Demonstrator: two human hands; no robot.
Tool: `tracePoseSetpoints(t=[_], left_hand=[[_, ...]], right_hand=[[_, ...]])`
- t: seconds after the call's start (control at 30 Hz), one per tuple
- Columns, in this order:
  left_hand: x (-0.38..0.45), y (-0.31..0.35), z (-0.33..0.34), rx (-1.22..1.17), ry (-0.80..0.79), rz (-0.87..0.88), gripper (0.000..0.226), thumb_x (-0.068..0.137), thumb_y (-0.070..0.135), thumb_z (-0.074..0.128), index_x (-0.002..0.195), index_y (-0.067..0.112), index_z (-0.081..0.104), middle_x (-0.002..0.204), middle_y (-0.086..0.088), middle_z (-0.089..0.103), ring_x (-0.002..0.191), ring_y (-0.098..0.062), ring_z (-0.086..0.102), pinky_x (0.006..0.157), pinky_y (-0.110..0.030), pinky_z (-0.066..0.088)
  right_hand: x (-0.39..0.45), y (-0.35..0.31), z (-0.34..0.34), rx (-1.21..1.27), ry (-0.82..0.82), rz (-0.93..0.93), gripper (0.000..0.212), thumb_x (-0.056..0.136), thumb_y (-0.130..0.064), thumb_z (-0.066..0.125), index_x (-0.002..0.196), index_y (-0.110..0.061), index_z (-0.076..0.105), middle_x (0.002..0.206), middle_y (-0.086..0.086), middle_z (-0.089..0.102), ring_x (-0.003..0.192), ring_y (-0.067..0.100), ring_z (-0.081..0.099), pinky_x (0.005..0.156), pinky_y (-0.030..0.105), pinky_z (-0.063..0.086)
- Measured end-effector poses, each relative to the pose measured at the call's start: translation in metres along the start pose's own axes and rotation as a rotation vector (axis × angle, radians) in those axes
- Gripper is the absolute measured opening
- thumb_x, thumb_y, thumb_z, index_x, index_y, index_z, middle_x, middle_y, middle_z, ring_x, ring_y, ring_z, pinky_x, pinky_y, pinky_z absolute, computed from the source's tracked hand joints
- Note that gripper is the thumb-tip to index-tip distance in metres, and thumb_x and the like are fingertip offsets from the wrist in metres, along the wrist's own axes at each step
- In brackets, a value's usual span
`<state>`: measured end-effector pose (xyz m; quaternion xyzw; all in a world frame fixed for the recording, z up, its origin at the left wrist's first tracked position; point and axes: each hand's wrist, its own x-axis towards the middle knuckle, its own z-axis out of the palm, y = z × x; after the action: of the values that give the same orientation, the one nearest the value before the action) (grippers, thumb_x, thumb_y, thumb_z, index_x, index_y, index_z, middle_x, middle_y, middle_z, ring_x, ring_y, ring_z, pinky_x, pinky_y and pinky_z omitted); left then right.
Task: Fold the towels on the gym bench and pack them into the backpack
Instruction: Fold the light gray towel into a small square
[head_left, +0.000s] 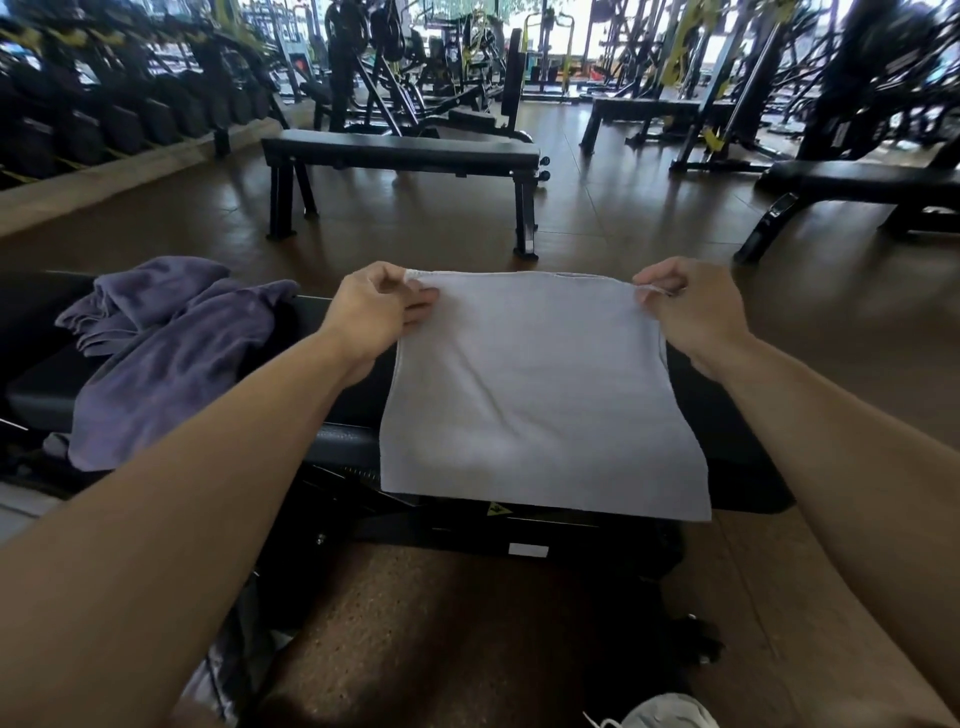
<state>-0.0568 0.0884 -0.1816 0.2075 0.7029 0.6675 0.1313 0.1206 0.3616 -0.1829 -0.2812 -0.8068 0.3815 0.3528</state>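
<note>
- Towel, white, lies draped across the black gym bench directly in front of the person; its long axis runs away from the viewer, the far hem lifted level between both hands, the near hem hanging over the bench's near edge.
- Gym bench stretches left to right across the view, its padded top dark under both towels.
- Purple towel sits crumpled and unfolded on the left part of the same bench, just beside the left forearm, apart from the white towel.
- Second flat bench stands well beyond on the brown floor, parallel to the near one; a third bench is off to the right.
- Left hand pinches the white towel's far-left corner, thumb on top and fingers curled beneath the cloth.
- Right hand pinches the far-right corner, fingers curled tightly around the hem.
- White shoe shows at the bottom edge on the floor.
</note>
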Motion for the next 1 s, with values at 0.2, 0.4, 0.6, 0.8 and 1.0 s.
tracePoseSetpoints(t=[0.2, 0.4, 0.6, 0.8, 1.0], left_hand=[[0.005, -0.012, 0.003, -0.072, -0.014, 0.017, 0.015, 0.101, 0.015, 0.062, 0.088, 0.022, 0.060, 0.099, -0.003, 0.075, 0.100, -0.017, 0.072, 0.080, -0.027, 0.053], [0.007, -0.021, 0.001, -0.018, 0.008, 0.041, 0.024, 0.102, 0.009, 0.058, 0.085, 0.025, 0.059, 0.095, -0.005, 0.068, 0.093, -0.021, 0.060, 0.078, -0.039, 0.048], [0.005, -0.023, -0.009, -0.009, -0.028, -0.086, 0.022, 0.098, 0.007, 0.064, 0.082, 0.023, 0.060, 0.098, -0.001, 0.066, 0.097, -0.020, 0.062, 0.083, -0.040, 0.054], [-0.013, -0.008, -0.026, 0.089, -0.107, -0.037, 0.016, 0.087, 0.002, 0.073, 0.086, 0.015, 0.064, 0.095, -0.011, 0.071, 0.093, -0.022, 0.067, 0.092, -0.033, 0.051], [-0.044, 0.012, -0.047, 0.178, -0.320, -0.081, 0.029, 0.073, 0.029, 0.079, 0.092, 0.012, 0.066, 0.098, -0.015, 0.079, 0.098, -0.024, 0.076, 0.089, -0.032, 0.060]], right_hand=[[0.008, 0.005, 0.006, 0.042, 0.147, 0.030, 0.032, 0.089, -0.006, 0.067, 0.078, -0.036, 0.067, 0.082, -0.010, 0.067, 0.083, 0.015, 0.069, 0.071, 0.043, 0.063], [0.006, 0.007, 0.013, 0.020, 0.089, -0.065, 0.035, 0.089, -0.004, 0.068, 0.077, -0.036, 0.063, 0.078, -0.012, 0.064, 0.072, 0.004, 0.059, 0.076, 0.032, 0.054], [-0.003, 0.012, 0.005, -0.016, 0.001, -0.080, 0.032, 0.091, -0.006, 0.068, 0.079, -0.035, 0.065, 0.077, -0.011, 0.062, 0.068, 0.004, 0.057, 0.068, 0.026, 0.048], [-0.016, 0.005, -0.020, -0.076, -0.238, -0.120, 0.018, 0.087, -0.016, 0.078, 0.092, -0.033, 0.074, 0.084, -0.002, 0.072, 0.080, 0.012, 0.068, 0.082, 0.028, 0.052], [-0.040, -0.012, -0.043, -0.168, -0.472, -0.175, 0.008, 0.088, -0.021, 0.079, 0.092, -0.028, 0.079, 0.078, -0.018, 0.075, 0.072, -0.003, 0.068, 0.072, 0.012, 0.048]])
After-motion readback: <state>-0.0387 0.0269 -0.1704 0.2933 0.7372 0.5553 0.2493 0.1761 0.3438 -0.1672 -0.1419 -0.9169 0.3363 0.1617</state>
